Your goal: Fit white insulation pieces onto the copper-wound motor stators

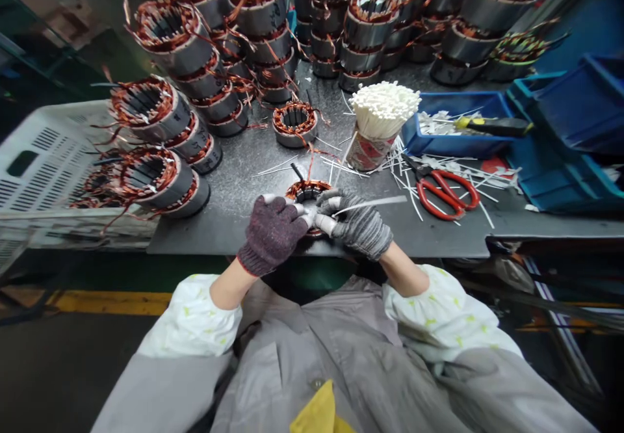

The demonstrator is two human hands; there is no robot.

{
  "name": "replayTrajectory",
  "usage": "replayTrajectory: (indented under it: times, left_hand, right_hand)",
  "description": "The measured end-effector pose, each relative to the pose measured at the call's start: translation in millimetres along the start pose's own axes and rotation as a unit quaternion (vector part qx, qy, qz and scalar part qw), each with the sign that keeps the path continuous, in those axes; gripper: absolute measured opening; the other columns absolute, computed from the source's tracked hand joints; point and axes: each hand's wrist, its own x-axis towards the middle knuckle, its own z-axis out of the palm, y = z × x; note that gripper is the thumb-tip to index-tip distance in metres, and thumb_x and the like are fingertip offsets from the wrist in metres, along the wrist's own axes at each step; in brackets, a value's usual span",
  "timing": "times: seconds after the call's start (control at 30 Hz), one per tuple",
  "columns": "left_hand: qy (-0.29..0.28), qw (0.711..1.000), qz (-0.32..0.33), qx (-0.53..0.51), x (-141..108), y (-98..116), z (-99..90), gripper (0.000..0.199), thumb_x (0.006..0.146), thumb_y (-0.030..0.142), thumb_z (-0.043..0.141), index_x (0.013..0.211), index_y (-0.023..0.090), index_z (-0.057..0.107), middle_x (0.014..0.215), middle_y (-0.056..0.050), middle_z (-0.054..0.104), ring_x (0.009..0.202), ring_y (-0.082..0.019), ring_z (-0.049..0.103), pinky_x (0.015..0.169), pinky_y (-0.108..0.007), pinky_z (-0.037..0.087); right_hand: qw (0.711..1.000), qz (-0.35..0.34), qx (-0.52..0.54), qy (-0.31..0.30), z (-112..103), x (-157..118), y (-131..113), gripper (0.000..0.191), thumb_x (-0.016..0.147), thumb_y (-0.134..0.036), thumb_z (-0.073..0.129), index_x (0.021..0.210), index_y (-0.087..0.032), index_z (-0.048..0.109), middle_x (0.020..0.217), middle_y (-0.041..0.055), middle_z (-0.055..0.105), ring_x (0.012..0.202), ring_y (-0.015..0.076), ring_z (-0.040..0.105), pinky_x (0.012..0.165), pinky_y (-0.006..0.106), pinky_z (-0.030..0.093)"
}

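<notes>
Head view of a wound motor stator (308,192) lying on a dark steel workbench (244,176), near the bench's front edge and between the two gloved hands. The left hand (273,233), in a maroon knit glove, is closed over the near rim of the stator, though its fingertips are partly hidden. The right hand (355,225), in a grey knit glove, is clenched with its white-tipped fingers pinching a white plastic strip (370,205) just above the windings; the strip's free end points away to the right. Likely hazards are as follows. The stator's position near the edge means that a slip of the left hand's grip could send the heavy core off the bench. Force applied through the thin strip could kink it or nick the enamel on the copper windings, and loose copper leads could snag on the knit gloves. Loose strips scattered around the red-handled scissors (446,196) and the paper cup (370,150) of bundled white strips could catch a sleeve, while the tall stator stacks (258,23) at the far side could topple if bumped. A blue plastic tray (458,113) stands beyond the scissors.
</notes>
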Motion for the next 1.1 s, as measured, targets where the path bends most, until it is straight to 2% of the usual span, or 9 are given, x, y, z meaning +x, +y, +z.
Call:
replayTrajectory:
  times: [0.23, 0.33, 0.5, 0.6, 0.73, 0.83, 0.93, 1.03, 1.1]
  left_hand:
    - [0.012, 0.989, 0.106, -0.106, -7.6, -9.1, -7.1, 0.027, 0.091, 0.022, 0.059, 0.117, 0.026, 0.064, 0.135, -0.008, 0.068, 0.135, -0.029, 0.055, 0.113, -0.054, 0.040]
    - [0.021, 0.985, 0.096, -0.140, -9.5, -14.3, -2.3, 0.024, 0.095, 0.019, 0.060, 0.119, 0.026, 0.062, 0.129, -0.006, 0.072, 0.131, -0.024, 0.059, 0.111, -0.048, 0.045]
    - [0.088, 0.994, 0.040, -0.046, -13.7, 14.2, 12.2, 0.020, 0.096, 0.019, 0.063, 0.115, 0.024, 0.064, 0.117, -0.005, 0.076, 0.114, -0.024, 0.068, 0.102, -0.045, 0.046]
    - [0.117, 0.992, -0.011, 0.049, -13.9, 43.7, 13.7, 0.024, 0.093, 0.018, 0.066, 0.116, 0.021, 0.065, 0.121, -0.009, 0.075, 0.115, -0.029, 0.067, 0.101, -0.048, 0.045]
    - [0.120, 0.991, -0.007, 0.053, -8.5, 52.9, 11.4, 0.023, 0.092, 0.020, 0.067, 0.115, 0.020, 0.065, 0.129, -0.012, 0.072, 0.134, -0.035, 0.058, 0.117, -0.061, 0.034]
    - [0.077, 0.996, 0.029, -0.025, -4.5, 37.8, 10.9, 0.023, 0.097, 0.018, 0.058, 0.120, 0.021, 0.063, 0.123, -0.009, 0.075, 0.130, -0.028, 0.062, 0.121, -0.057, 0.034]
    - [0.066, 0.996, 0.027, -0.051, -2.0, 24.0, 13.0, 0.025, 0.098, 0.019, 0.056, 0.122, 0.022, 0.062, 0.119, -0.008, 0.075, 0.122, -0.024, 0.067, 0.120, -0.054, 0.037]
    - [0.067, 0.997, 0.010, -0.035, -2.0, 19.4, 15.6, 0.025, 0.097, 0.021, 0.059, 0.122, 0.022, 0.063, 0.122, -0.008, 0.075, 0.126, -0.026, 0.065, 0.121, -0.055, 0.036]
    - [0.054, 0.998, -0.007, -0.018, -3.9, 19.0, 15.6, 0.028, 0.098, 0.022, 0.058, 0.124, 0.022, 0.064, 0.128, -0.009, 0.072, 0.134, -0.029, 0.059, 0.122, -0.059, 0.032]
  right_hand:
    - [0.985, -0.001, 0.169, -0.041, -15.9, 1.4, 9.7, 0.018, 0.085, -0.038, 0.073, 0.090, -0.021, 0.076, 0.112, 0.0079, 0.074, 0.105, 0.0236, 0.070, 0.095, 0.039, 0.055]
    - [0.957, 0.036, 0.285, -0.038, -37.2, -0.3, 19.7, 0.035, 0.078, -0.047, 0.081, 0.103, -0.023, 0.076, 0.112, 0.0067, 0.076, 0.102, 0.0245, 0.071, 0.089, 0.040, 0.058]
    - [0.929, 0.126, 0.164, 0.308, -81.9, 19.3, 44.9, 0.028, 0.079, -0.046, 0.076, 0.087, -0.019, 0.074, 0.083, 0.0040, 0.074, 0.079, 0.0203, 0.068, 0.081, 0.040, 0.057]
    - [0.893, 0.126, 0.089, 0.422, -92.9, 47.7, 56.8, 0.021, 0.079, -0.037, 0.074, 0.085, -0.017, 0.072, 0.080, 0.0039, 0.072, 0.077, 0.0191, 0.066, 0.084, 0.041, 0.056]
    - [0.897, 0.084, 0.090, 0.424, -95.4, 74.6, 63.1, 0.016, 0.073, -0.028, 0.078, 0.084, -0.018, 0.071, 0.084, 0.0037, 0.072, 0.081, 0.0180, 0.066, 0.084, 0.037, 0.056]
    - [0.887, 0.064, 0.201, 0.410, -100.5, 73.5, 60.6, 0.017, 0.079, -0.036, 0.073, 0.085, -0.021, 0.067, 0.080, 0.0006, 0.070, 0.062, 0.0128, 0.060, 0.059, 0.030, 0.054]
    - [0.869, 0.033, 0.281, 0.406, -103.1, 55.1, 48.4, 0.022, 0.085, -0.043, 0.071, 0.087, -0.024, 0.060, 0.080, -0.0030, 0.067, 0.049, 0.0079, 0.051, 0.043, 0.023, 0.045]
    - [0.859, -0.033, 0.264, 0.436, -90.4, 19.0, 25.3, 0.023, 0.085, -0.038, 0.077, 0.086, -0.025, 0.059, 0.077, -0.0041, 0.066, 0.051, 0.0083, 0.056, 0.044, 0.023, 0.048]
    - [0.894, -0.055, 0.223, 0.386, -73.8, -13.3, 7.5, 0.015, 0.088, -0.033, 0.075, 0.087, -0.024, 0.063, 0.080, -0.0007, 0.069, 0.055, 0.0111, 0.062, 0.050, 0.026, 0.054]
